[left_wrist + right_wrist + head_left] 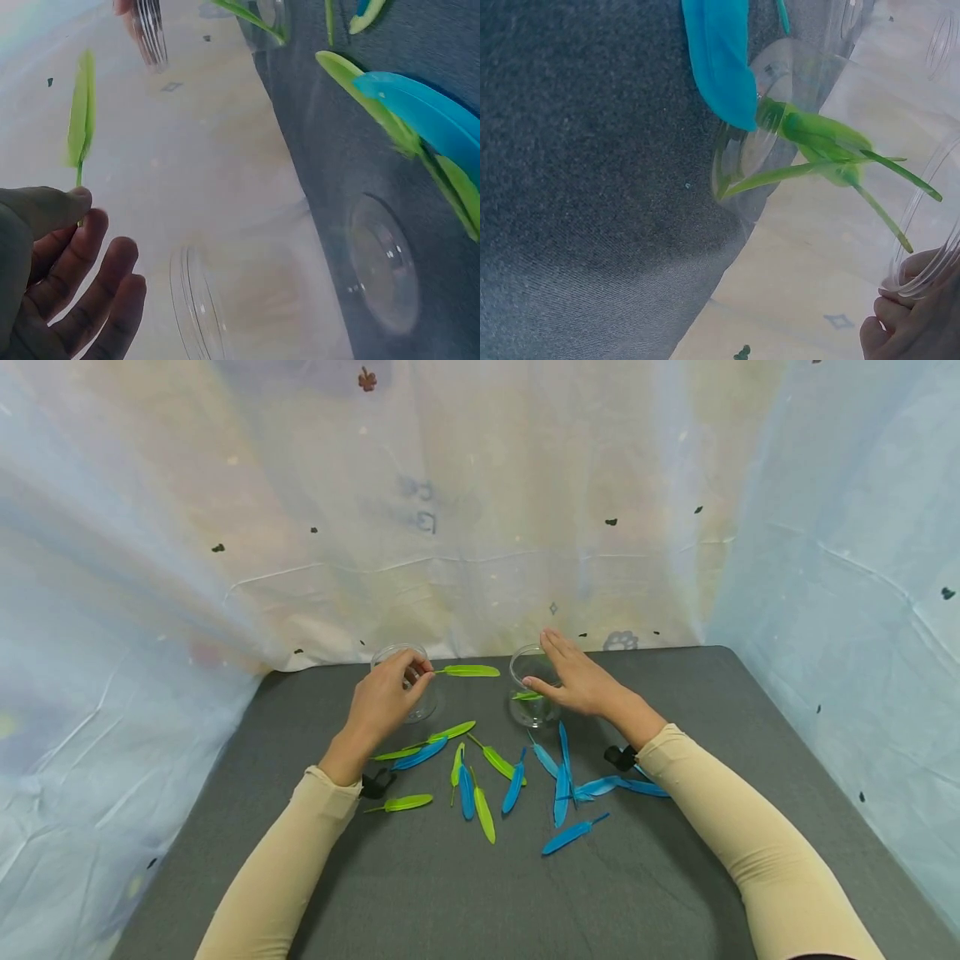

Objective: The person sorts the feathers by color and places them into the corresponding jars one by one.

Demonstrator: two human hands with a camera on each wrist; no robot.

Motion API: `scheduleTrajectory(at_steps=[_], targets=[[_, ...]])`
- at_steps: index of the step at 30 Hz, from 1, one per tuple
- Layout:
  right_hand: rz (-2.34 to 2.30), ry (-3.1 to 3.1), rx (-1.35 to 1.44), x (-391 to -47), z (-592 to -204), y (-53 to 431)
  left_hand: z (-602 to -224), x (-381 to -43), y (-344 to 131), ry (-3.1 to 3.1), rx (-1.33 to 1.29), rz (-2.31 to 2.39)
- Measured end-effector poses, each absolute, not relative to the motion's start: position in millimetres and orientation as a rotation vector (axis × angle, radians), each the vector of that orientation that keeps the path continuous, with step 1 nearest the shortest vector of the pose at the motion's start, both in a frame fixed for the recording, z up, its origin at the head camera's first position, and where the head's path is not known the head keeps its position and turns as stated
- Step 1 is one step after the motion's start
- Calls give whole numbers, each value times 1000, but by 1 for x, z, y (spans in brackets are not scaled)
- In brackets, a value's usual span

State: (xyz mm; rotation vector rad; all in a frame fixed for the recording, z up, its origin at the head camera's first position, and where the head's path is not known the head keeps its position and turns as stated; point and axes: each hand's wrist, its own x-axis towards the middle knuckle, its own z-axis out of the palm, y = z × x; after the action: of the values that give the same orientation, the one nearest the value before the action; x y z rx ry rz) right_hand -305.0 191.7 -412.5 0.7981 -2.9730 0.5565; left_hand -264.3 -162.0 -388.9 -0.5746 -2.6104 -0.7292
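Two clear jars stand on one grey table. The right jar holds green feathers, at least two, overlapping. The left jar is to its left.

Left of the right jar, the left hand pinches one green feather by its stem between thumb and finger, above the left jar. The right hand is at the right jar's rim, fingers straight, thumb apart from them.

Six loose green feathers lie in front and to the left of the right jar. At least eight blue feathers lie before it, three toward its left; overlaps hide the exact number.
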Motion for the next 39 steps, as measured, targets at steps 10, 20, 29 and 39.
scheduleTrajectory(at_steps=[10, 20, 29, 39], targets=[[548, -2977, 795, -307, -413, 190, -382, -275, -145, -2593, -559, -691], [564, -2985, 792, -307, -413, 191, -376, -285, -124, -2555, -629, -666], [577, -3001, 774, -308, -413, 190, -370, -290, -108, -2517, -685, -592], [593, -3004, 765, -308, -411, 191, -372, -299, -90, -2494, -736, -473]])
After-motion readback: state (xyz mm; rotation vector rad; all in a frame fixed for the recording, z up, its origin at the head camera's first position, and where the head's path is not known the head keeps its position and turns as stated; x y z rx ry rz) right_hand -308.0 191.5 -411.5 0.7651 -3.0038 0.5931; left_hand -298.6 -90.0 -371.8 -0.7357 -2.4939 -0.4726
